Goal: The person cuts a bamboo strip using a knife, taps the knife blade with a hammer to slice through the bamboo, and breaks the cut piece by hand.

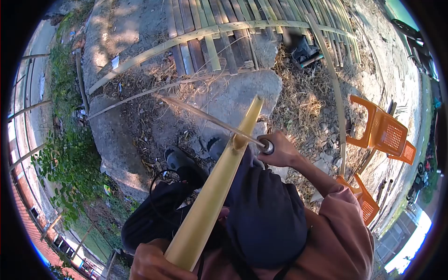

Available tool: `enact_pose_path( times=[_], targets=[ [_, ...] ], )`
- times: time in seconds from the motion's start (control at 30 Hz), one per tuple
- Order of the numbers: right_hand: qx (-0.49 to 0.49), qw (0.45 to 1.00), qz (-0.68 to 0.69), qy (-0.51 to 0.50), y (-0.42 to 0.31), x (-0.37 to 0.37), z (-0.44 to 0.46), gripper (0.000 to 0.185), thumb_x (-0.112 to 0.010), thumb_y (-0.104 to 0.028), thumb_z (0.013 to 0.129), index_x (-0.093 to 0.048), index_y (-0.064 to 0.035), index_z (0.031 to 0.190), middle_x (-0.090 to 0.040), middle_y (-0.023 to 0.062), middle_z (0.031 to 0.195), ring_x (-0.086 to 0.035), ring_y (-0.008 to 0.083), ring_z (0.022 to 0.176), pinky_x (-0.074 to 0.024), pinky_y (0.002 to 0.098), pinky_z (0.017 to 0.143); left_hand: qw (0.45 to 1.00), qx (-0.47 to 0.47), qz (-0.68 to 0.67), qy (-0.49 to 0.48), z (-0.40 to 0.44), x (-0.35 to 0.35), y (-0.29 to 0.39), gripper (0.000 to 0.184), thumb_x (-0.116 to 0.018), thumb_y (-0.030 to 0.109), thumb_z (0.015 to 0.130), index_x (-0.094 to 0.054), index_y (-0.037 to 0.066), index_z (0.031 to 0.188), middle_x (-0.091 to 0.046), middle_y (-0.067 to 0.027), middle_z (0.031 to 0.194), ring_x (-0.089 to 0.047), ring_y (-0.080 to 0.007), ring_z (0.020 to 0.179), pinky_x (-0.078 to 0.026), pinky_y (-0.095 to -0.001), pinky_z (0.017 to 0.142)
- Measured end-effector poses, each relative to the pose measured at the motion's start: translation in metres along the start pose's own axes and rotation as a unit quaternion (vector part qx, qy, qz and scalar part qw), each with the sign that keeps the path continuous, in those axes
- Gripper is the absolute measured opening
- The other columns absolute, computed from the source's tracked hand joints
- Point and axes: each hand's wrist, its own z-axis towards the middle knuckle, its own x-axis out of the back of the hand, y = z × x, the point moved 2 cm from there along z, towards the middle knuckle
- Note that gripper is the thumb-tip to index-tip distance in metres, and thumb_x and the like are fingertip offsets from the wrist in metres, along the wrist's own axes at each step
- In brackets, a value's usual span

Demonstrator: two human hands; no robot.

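At the far left we see a brick-red surface (39,224) and pale poles (32,108), then a leafy green plant (70,154) beside a rough concrete slab (116,140). Our left hand (156,262) is low in the view, its fingers wrapped around the near end of a split bamboo piece (205,200); we cannot see its fingertips clearly enough to tell how they meet underneath. The bamboo piece slants up and to the right from that hand, across our dark trousers (154,210), and its narrower far end is above the ground near the middle of the view. Two dark shoes (177,158) show to the left of it. A long narrow blade (200,112) crosses the bamboo piece just beyond a notched joint (238,142), its tip pointing up and left and slightly blurred. At its right end our right hand (280,150) closes firmly around the handle, fingers curled together, with a round metal collar (267,146) showing at the front of the fist. Beyond, at the top, many bamboo slats (228,35) lie side by side, with a long pale strip (200,33) running across them. Curly shavings (305,109) litter the ground to the right of the bamboo piece, and a dark bundle (305,52) lies near the slats. Farther right we see an orange plastic chair (389,135), with another orange chair (367,205) lower down, near our reddish-brown sleeve (343,210).
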Motion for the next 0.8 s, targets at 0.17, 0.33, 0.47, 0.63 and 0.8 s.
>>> enact_pose_path(
  times=[0.17,0.33,0.47,0.63,0.8],
  targets=[
    [-0.027,0.999,0.015,0.027,0.04,-0.007,0.019,0.037,-0.077,-0.022,0.07,-0.07,0.0006,0.098,-0.071,0.0184,0.081,-0.072,0.0289,0.077,-0.0562,0.0394,0.078,0.998,-0.013,0.02,0.058,-0.011,-0.008,0.002,0.02,-0.07,0.007,0.073,-0.059,0.01,0.057,-0.057,-0.0043,0.055,-0.059,-0.0169,0.048,-0.059,-0.036,0.051],
    [-0.097,0.988,-0.002,0.117,0.082,-0.005,0.044,0.032,-0.077,-0.022,0.071,-0.07,-0.0008,0.093,-0.07,0.0174,0.078,-0.07,0.0249,0.074,-0.0561,0.0384,0.074,0.999,0.018,0.012,-0.048,-0.004,0.0,0.003,0.021,-0.072,0.007,0.074,-0.061,0.01,0.057,-0.057,-0.0036,0.057,-0.058,-0.0161,0.049,-0.058,-0.0352,0.052],
    [-0.067,0.995,-0.003,0.071,0.06,-0.008,0.01,0.03,-0.077,-0.022,0.07,-0.067,-0.0003,0.089,-0.07,0.0159,0.078,-0.068,0.0264,0.07,-0.0552,0.0389,0.071,0.999,0.027,0.031,0.014,-0.012,0.002,0.007,0.02,-0.075,0.007,0.073,-0.062,0.011,0.059,-0.056,-0.0024,0.056,-0.058,-0.0154,0.051,-0.057,-0.0322,0.054],
    [-0.005,0.999,0.012,0.029,0.022,-0.004,-0.018,0.03,-0.074,-0.023,0.069,-0.067,-0.001,0.087,-0.068,0.0184,0.074,-0.069,0.0326,0.07,-0.0552,0.0408,0.071,0.987,0.003,0.047,0.154,0.001,-0.002,-0.011,0.026,-0.075,0.004,0.075,-0.058,0.013,0.057,-0.054,0.0,0.055,-0.055,-0.012,0.049,-0.054,-0.0264,0.055],
    [-0.015,0.999,0.032,0.025,0.012,-0.005,-0.019,0.031,-0.072,-0.021,0.068,-0.069,-0.0011,0.092,-0.068,0.0188,0.075,-0.07,0.0347,0.071,-0.0556,0.0416,0.071,0.973,-0.125,0.036,0.19,0.001,0.0,-0.016,0.033,-0.071,-0.005,0.074,-0.052,0.016,0.055,-0.049,0.0031,0.051,-0.046,-0.0062,0.044,-0.038,-0.0242,0.047]
  ],
)
